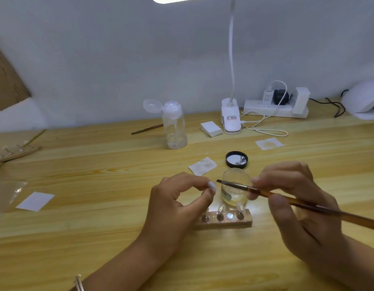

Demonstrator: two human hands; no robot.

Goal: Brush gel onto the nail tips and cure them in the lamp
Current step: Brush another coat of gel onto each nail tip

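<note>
White oval nail tip point(212, 186) is pinched between thumb and forefinger of the left hand point(177, 204), held above the surface, just left of a small clear glass jar point(234, 175) with pale gel at its bottom. Right hand point(297, 202) grips a thin amber-handled brush point(263, 192), fingers curled round it near the ferrule. Its dark flat bristles point left, close to the nail tip; contact unclear. Brush crosses in front of the jar.

Short wooden holder block point(224, 220) lies just in front of the jar on the light wooden surface point(119, 238), with one pale spare tip point(240, 206) standing at its right end. Black round lid point(236, 159) lies inner side up behind the jar. Stained square pad point(203, 165) lies left of the lid, second pad point(269, 143) farther right.

Farther back: clear plastic bottle point(174, 124) with flip cap open, spare brown brush point(147, 129), stack of white pads point(211, 128), white clip lamp point(231, 116), white power strip point(274, 108). White domed curing lamp point(364, 99) at far right edge. Far left: second wooden holder point(14, 151), white paper sheet point(36, 201).
</note>
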